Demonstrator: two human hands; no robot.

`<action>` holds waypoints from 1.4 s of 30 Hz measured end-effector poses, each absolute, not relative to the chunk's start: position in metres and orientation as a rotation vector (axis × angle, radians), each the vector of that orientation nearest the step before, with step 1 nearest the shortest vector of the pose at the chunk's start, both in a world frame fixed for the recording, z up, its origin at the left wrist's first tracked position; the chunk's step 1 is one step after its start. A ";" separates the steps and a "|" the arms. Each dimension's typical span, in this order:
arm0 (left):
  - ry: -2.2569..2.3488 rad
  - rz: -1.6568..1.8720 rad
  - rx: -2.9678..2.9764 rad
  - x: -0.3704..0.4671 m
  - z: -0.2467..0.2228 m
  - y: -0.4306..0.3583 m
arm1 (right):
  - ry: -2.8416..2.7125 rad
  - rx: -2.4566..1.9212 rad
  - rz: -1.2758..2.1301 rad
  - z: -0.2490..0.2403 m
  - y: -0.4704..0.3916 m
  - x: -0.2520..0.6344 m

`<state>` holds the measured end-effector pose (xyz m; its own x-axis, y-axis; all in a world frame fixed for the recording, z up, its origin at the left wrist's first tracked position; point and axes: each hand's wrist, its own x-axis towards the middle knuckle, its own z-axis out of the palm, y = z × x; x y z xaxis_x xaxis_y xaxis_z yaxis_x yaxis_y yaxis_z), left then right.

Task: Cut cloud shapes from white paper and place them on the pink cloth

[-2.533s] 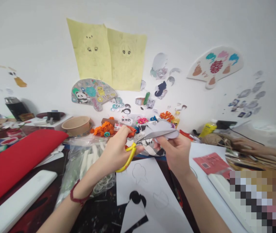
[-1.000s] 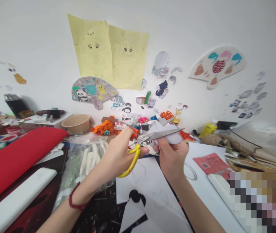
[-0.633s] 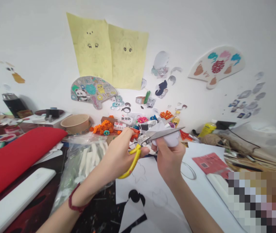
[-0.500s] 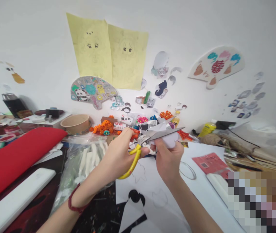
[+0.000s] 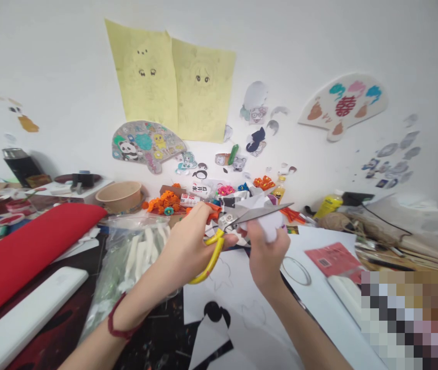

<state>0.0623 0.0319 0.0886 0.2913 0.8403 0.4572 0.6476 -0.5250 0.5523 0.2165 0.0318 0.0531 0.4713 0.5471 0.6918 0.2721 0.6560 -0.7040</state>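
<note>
My left hand (image 5: 192,241) is closed around the yellow handles of a pair of scissors (image 5: 214,259). The metal blades stand apart and point up to the right. A small piece of white paper (image 5: 271,224) is pinched in my right hand (image 5: 267,252), close against the lower blade. How much of the paper lies between the blades I cannot make out. Below my hands lies a white sheet with faint pencil outlines (image 5: 253,314), and cut paper with a black round shape (image 5: 213,311) rests nearer to me.
A clear plastic bag (image 5: 126,267) of pale stems lies left of my arms, beside a long white case (image 5: 30,318) and a red padded object (image 5: 37,252). Orange craft flowers (image 5: 167,202) sit by the wall. A red packet (image 5: 332,261) and a wire ring (image 5: 296,271) lie at right.
My right hand has shifted and turned slightly, moving the white paper a little along the blade. My left hand and the scissors look almost the same as before.
</note>
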 end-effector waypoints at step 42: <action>1.403 1.108 2.340 0.060 0.089 0.031 | -1.324 -0.683 -0.005 0.059 0.034 0.227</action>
<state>0.0600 0.0315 0.0894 0.2703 0.8233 0.4991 0.6763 -0.5313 0.5102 0.2271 0.0340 0.0593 0.2744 0.3708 0.8872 0.3779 0.8068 -0.4541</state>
